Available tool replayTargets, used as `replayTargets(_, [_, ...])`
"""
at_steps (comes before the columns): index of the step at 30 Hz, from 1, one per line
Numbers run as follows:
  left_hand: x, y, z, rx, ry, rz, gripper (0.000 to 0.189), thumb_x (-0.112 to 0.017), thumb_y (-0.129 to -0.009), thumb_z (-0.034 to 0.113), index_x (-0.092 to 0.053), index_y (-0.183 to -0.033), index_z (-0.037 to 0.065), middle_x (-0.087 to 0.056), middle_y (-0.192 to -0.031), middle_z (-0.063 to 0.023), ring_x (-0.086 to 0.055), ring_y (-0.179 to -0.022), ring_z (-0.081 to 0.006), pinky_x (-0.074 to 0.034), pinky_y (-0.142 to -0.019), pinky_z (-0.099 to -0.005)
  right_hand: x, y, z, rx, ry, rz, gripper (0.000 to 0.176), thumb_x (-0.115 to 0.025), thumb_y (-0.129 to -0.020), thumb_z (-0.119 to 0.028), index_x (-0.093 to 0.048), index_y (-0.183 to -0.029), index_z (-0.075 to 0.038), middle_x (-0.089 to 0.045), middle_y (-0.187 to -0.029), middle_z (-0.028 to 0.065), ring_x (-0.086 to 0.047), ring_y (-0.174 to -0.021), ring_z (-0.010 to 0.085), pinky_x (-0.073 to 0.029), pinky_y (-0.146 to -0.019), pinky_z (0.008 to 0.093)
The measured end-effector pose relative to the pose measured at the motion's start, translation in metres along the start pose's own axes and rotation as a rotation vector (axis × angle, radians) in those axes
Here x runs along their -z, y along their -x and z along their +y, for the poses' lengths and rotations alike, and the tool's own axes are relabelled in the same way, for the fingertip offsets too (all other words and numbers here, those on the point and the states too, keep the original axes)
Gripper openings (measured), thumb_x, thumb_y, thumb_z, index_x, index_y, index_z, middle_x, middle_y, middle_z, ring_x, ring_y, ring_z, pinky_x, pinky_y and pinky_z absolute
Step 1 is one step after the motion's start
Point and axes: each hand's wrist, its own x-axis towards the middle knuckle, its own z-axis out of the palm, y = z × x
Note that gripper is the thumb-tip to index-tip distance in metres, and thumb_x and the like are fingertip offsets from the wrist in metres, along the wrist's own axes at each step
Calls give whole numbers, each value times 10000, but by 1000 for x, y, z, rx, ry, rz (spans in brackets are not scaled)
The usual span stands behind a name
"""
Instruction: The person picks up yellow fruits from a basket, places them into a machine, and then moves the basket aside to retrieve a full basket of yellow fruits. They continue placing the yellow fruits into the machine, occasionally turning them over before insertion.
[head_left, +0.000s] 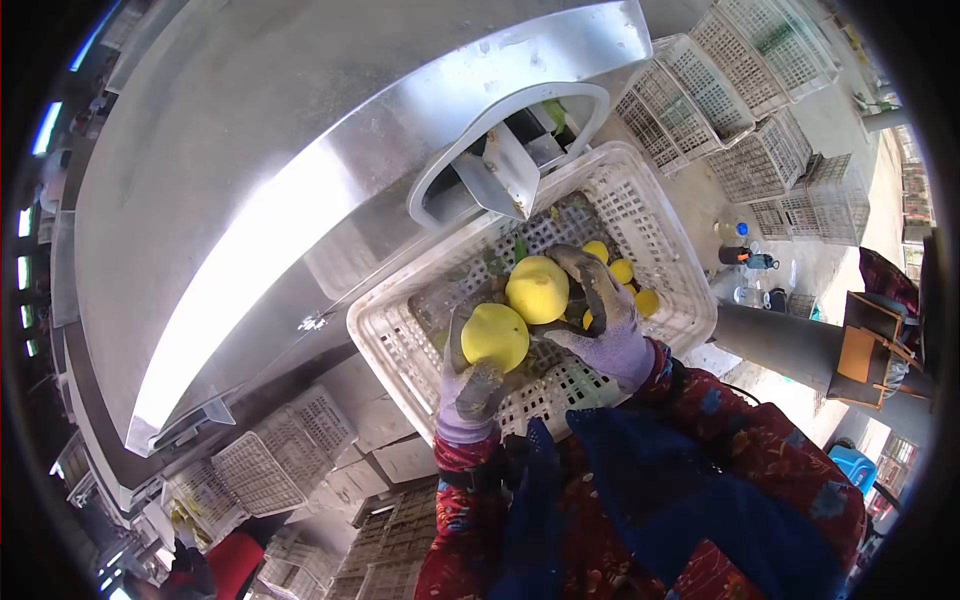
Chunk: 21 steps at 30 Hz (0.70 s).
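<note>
White crate (645, 210), yellow fruits (647, 302) inside, hands (608, 335) holding two

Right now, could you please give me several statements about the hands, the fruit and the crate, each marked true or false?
1. The left hand holds a yellow fruit. True.
2. The right hand is empty. False: it holds another yellow fruit.
3. The white crate has solid walls without holes. False: its walls are pierced with many openings.
4. Smaller yellow fruits show in the crate near the right hand. True.
5. The blue bottle cap is inside the white crate. False: it is outside, toward the right of the picture.
6. Both hands wear gloves. True.
</note>
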Motion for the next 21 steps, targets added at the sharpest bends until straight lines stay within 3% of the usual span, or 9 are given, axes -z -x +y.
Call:
replayTargets(2, [0,-6,4,-34,1,32,946,-891,-723,349,-398,-1471,45,-503,-1409,-125,-524,-1272,-282,-418,-1110,-455,2,-18,-6,96,115,74,739,-852,-734,-122,-467,-1355,-11,-581,-1280,196,-639,-1104,334,-553,-898,403])
replayTargets(4, [-4,-15,15,-111,-69,1,879,-844,-753,200,-377,-1483,53,-506,-1407,-128,-543,-1245,-273,-448,-1076,-424,-3,-42,-8,-219,9,101,716,-832,-766,-135,-438,-1351,-10,-584,-1232,229,-659,-1025,344,-583,-750,379])
replayTargets(6, [-18,-20,28,-218,-140,3,840,-786,-763,16,-363,-1486,83,-512,-1396,-139,-569,-1222,-275,-509,-1009,-397,-15,-79,13,-128,100,154,717,-817,-781,-171,-421,-1356,-6,-575,-1226,255,-644,-1025,375,-566,-804,421])
replayTargets(9, [-19,-25,32,-312,-237,-64,849,-756,-788,-13,-332,-1519,72,-461,-1467,-157,-521,-1298,-289,-473,-1059,-406,-46,-140,49,186,597,214,738,-808,-779,-272,-417,-1344,-1,-586,-1159,279,-599,-1038,442,-487,-900,507])
replayTargets(13, [-25,-27,30,-370,-265,-51,826,-765,-824,52,-323,-1521,54,-458,-1478,-151,-485,-1331,-278,-452,-1078,-399,-11,-136,29,-66,135,142,725,-817,-778,-240,-442,-1349,4,-598,-1201,240,-613,-1045,415,-508,-888,477])
replayTargets(15, [-30,-28,31,-331,-216,-37,790,-761,-844,75,-339,-1511,52,-474,-1462,-143,-498,-1311,-260,-457,-1069,-386,14,-100,10,-122,-90,-18,723,-825,-768,-194,-450,-1353,8,-595,-1223,225,-615,-1077,396,-515,-904,455])
replayTargets(17, [-38,-29,30,-267,-171,-44,747,-731,-872,61,-339,-1508,45,-477,-1453,-141,-517,-1289,-247,-453,-1069,-382,18,-73,-5,-2,-136,-128,725,-828,-762,-153,-452,-1361,7,-589,-1244,215,-614,-1109,381,-517,-924,437])
replayTargets(19, [-45,-35,23,-220,-249,-63,744,-684,-895,20,-292,-1528,35,-453,-1458,-155,-499,-1309,-261,-425,-1095,-398,12,-55,-16,271,-11,-177,730,-826,-760,-115,-448,-1374,3,-580,-1266,210,-610,-1141,369,-516,-949,422])
replayTargets(21, [-57,-44,12,-275,-341,-77,764,-647,-926,19,-222,-1561,43,-448,-1449,-156,-487,-1317,-256,-405,-1110,-400,4,-47,-16,212,113,-32,716,-819,-772,-126,-450,-1373,-2,-569,-1291,207,-601,-1165,368,-507,-974,417])
